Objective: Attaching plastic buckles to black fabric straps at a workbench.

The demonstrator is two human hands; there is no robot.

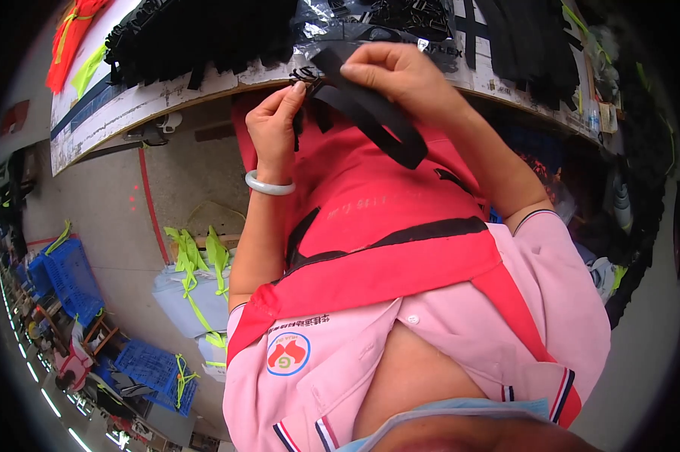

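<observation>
The left hand (pixel 274 124) is raised in front of the chest with its fingers curled and its fingertips (pixel 300 88) pinched on a small black buckle (pixel 305 74) at the end of a black strap (pixel 370 109). The right hand (pixel 400 79) is beside it, thumb and forefinger closed on the same strap just to the right of the buckle, where the strap folds over. From that fold the strap runs down and to the right as two flat layers and ends against the red apron (pixel 385 226). Strap and buckle are held in the air, close to the near edge of the worktable (pixel 129 109) and just above the apron, which has black trim bands across it. A pale bangle (pixel 268 184) circles the left wrist. A pink collared shirt (pixel 445 331) with a round badge shows below the apron. On the worktable lie heaps of black straps (pixel 197 34), a clear plastic bag (pixel 332 19) of black parts, and an orange fabric piece (pixel 72 34) with yellow-green webbing (pixel 90 68) at the far left. On the floor to the left stand white sacks (pixel 185 297) with yellow-green webbing lengths draped over them, and blue plastic crates (pixel 72 279) farther left.
</observation>
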